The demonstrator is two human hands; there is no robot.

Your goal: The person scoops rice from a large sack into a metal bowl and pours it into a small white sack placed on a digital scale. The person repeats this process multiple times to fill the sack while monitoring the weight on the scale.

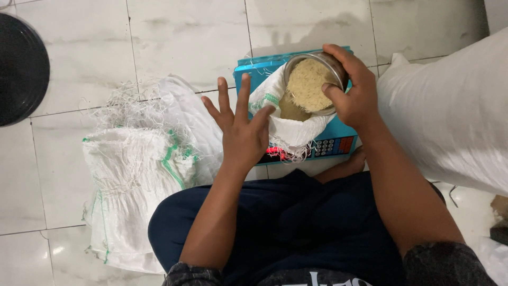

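Right hand [355,98] grips a rice-filled bowl [313,82] over the sack [288,127] (left hand [241,132] fingers spread wide, touching it)

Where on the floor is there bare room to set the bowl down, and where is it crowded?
Bare tiles lie beyond the empty sacks and the blue scale, between the black tub and the full sack, and left of the sacks. Crowded: the scale, under the small bag, left hand and right hand with the bowl.

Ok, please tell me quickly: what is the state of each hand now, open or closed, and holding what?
Left hand: open, fingers spread, touching the rim of the white sack.
Right hand: closed on a metal bowl full of rice.
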